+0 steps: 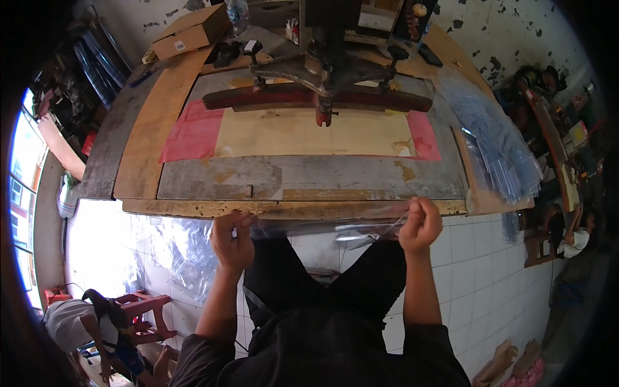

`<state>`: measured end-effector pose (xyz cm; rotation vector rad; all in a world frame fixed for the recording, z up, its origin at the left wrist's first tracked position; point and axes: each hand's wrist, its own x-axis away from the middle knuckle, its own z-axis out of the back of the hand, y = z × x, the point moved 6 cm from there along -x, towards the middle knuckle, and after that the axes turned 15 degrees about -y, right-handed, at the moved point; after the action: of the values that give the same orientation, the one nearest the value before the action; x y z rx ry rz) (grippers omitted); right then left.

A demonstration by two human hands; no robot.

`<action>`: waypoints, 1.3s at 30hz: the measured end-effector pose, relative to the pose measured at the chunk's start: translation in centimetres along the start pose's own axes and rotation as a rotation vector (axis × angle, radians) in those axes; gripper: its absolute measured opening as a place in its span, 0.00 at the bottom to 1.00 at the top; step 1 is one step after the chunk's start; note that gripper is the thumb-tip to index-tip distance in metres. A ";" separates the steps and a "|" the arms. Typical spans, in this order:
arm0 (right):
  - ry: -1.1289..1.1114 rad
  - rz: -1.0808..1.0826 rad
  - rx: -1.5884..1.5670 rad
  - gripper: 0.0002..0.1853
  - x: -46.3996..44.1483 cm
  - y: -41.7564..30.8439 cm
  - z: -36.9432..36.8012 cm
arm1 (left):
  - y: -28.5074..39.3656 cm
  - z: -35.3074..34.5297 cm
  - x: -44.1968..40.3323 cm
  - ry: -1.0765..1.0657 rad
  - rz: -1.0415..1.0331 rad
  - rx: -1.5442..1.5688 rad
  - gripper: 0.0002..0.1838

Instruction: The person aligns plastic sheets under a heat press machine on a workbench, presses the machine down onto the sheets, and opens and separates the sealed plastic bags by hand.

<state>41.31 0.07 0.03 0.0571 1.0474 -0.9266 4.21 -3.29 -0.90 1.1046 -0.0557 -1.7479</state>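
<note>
A clear plastic sheet (322, 227) stretches between my hands, just in front of the table's front edge and above my lap. My left hand (233, 237) is closed on its left end. The right end is pinched in my right hand (420, 224). Beyond the edge, a press (320, 80) with a long dark red bar stands over the grey work plate (322, 177). Under the bar lies a cream sheet (284, 132) with a pink piece (192, 135) at its left end and another at its right.
Clear plastic pieces (500, 145) are piled on the table's right side. A cardboard box (189, 31) sits at the back left. More plastic (184, 255) lies on the floor at left. One person (84, 322) is at lower left, another (574, 238) at far right.
</note>
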 end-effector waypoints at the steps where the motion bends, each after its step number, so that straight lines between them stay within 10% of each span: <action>1: -0.031 -0.080 0.008 0.07 -1.1 -0.8 1.0 | -0.2 0.2 -0.5 0.039 0.032 0.103 0.04; 4: -0.099 -0.318 -0.152 0.05 -4.2 -1.1 2.2 | -1.7 -0.3 -2.9 -0.084 0.422 0.567 0.04; 11: -0.248 -0.552 -0.528 0.08 -7.3 3.4 -1.7 | -3.1 -0.4 -8.7 -0.280 0.513 0.473 0.10; 39: -0.497 -0.442 0.072 0.05 -13.3 9.1 -8.7 | -8.4 -6.4 -17.6 -0.641 0.165 -0.152 0.12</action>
<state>38.99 18.11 2.16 -0.3434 0.5676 -1.2958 3.54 16.95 2.55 0.3863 -0.3885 -1.8550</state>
